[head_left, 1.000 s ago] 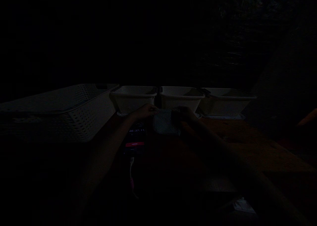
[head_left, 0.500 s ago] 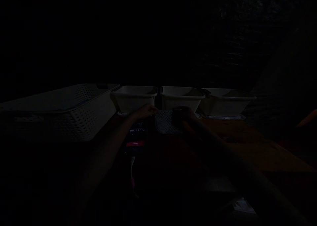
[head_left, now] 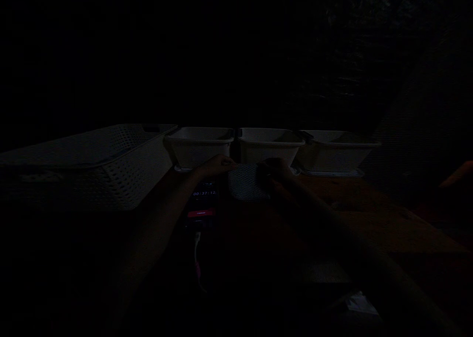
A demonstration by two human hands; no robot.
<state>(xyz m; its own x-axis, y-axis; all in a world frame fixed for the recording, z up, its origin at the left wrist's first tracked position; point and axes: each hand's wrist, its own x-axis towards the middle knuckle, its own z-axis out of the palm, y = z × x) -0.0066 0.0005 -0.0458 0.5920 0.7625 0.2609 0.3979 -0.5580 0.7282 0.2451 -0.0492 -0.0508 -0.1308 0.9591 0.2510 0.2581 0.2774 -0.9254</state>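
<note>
The scene is very dark. A light, patterned piece of cloth (head_left: 247,183), knitted or woven in look, hangs between my two hands above the wooden table. My left hand (head_left: 219,164) pinches its upper left corner. At the upper right corner my right hand (head_left: 276,167) has its fingers closed on the same cloth. Just below my left hand lies a phone (head_left: 202,204) with a lit timer and a red bar on its screen.
A large perforated basket (head_left: 136,174) stands at the left. Three pale bins (head_left: 202,147) line the table's back. A white cable (head_left: 197,243) runs from the phone. Another person's hand (head_left: 458,174) shows at the right edge. A whitish crumpled thing (head_left: 360,303) lies low right.
Both hands stay on the cloth, whose lower edge has shifted slightly left. The view has moved a little and looks darker and grainier.
</note>
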